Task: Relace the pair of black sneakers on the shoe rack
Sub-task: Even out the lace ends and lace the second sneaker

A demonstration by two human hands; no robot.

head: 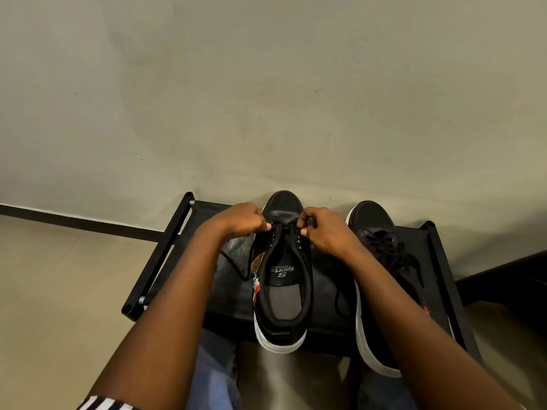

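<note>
Head view: both black sneakers sit on the shoe rack (pixel 159 255), the open sneaker (pixel 284 291) mid-rack, the laced sneaker (pixel 376 220) toward the rack's right end. Left hand (pixel 239 220) and right hand (pixel 325 229) each pinch the lace (pixel 233 266) at the front eyelets, fingers curled tight. My guess at the risk is that pulling one side harder leaves uneven ends, or an eyelet gets skipped.

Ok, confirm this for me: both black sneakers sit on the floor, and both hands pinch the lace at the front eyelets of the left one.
Not the floor: the head view shows the left sneaker and right sneaker on the black shoe rack. The rest stands: left hand and right hand pinch the lace at the left one's front eyelets.
</note>
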